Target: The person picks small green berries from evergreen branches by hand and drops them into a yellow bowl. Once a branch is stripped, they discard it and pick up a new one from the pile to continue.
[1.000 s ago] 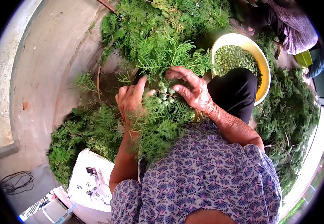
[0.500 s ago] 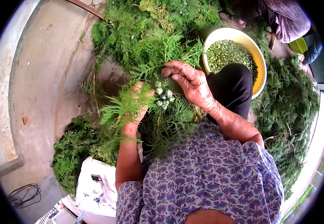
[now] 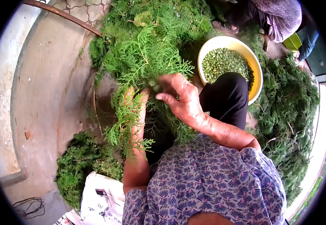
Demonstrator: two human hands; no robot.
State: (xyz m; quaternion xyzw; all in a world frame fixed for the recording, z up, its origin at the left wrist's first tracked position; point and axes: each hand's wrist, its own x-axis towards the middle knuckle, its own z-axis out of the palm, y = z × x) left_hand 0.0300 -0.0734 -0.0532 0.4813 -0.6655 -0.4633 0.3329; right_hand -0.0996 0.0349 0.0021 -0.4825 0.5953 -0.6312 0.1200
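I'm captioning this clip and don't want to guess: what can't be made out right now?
All in the head view:
Left hand: partly hidden by leafy sprigs; its grip can't be told.
Right hand: fingers blurred; whether they hold anything is unclear.
Yellow basin: near side hidden by the dark-trousered knee.
Other person: partly cut off by the top edge.
White object: writing too small to read.

Right hand (image 3: 186, 102) blurred at fingertips (image 3: 164, 79), left hand (image 3: 142, 107) partly behind sprigs (image 3: 124, 113)
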